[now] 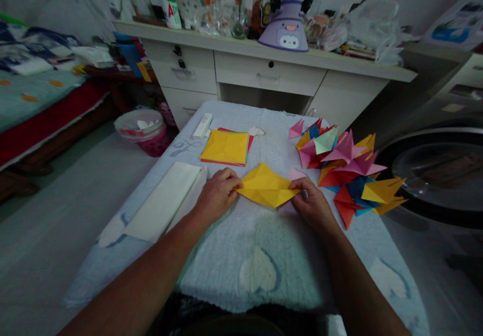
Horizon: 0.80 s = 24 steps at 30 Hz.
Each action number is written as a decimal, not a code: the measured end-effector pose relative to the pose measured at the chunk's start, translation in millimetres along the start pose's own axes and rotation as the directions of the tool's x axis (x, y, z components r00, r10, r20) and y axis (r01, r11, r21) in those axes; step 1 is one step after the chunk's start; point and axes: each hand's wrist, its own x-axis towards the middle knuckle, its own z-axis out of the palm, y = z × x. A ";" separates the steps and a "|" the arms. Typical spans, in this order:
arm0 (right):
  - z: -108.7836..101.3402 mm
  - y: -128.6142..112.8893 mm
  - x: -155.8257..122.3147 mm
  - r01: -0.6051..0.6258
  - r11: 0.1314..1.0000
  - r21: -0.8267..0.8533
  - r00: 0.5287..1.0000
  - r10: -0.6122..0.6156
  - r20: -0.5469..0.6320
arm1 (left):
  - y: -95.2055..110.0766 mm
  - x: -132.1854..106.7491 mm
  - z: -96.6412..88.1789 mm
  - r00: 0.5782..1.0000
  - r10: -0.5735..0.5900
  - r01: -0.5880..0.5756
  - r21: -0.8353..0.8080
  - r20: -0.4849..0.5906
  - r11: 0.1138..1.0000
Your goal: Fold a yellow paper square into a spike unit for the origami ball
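Between my hands a yellow sheet of origami paper point(266, 182) is stretched out into a wide diamond, with a crease running across it from side to side. My left hand point(221, 190) pinches its left corner, and my right hand point(311, 200) pinches the right one. Just beyond lies a stack of square coloured paper point(225, 146), yellow on top. To the right of my right hand is a pile of folded paper cranes point(345, 157) in pink, red, yellow, blue and pale green. A small pink piece of paper point(297, 174) lies behind my right hand.
A folded white paper or cloth point(166, 197) lies left of my left forearm. A small white box point(203, 126) stands near the stack. The cloth-covered table point(234, 255) faces a white cabinet point(264, 72). A pink bin point(145, 132) is at left, a washing machine point(433, 175) at right.
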 end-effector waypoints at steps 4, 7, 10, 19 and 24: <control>1.0 6.7 0.7 0.015 0.964 -0.264 0.999 -0.001 0.055 | -2.2 -0.2 0.1 0.993 -0.014 0.009 0.047 0.118 0.999; -0.8 13.7 0.3 -0.022 0.937 -0.349 0.995 0.055 0.084 | -3.9 -0.1 -2.4 0.986 -0.080 0.066 0.096 0.148 0.993; -4.7 17.4 0.3 -0.052 0.928 -0.369 0.991 0.094 0.098 | -5.5 0.1 -5.4 0.976 -0.127 0.112 0.094 0.175 0.989; -4.9 17.1 1.5 -0.123 0.900 -0.418 0.987 0.155 0.044 | -5.1 0.9 -4.5 0.968 -0.183 0.151 0.183 0.169 0.971; 1.5 17.9 -1.2 -0.163 0.863 -0.478 0.987 0.144 -0.077 | -1.0 -1.5 -3.0 0.979 -0.155 0.117 0.259 0.129 0.959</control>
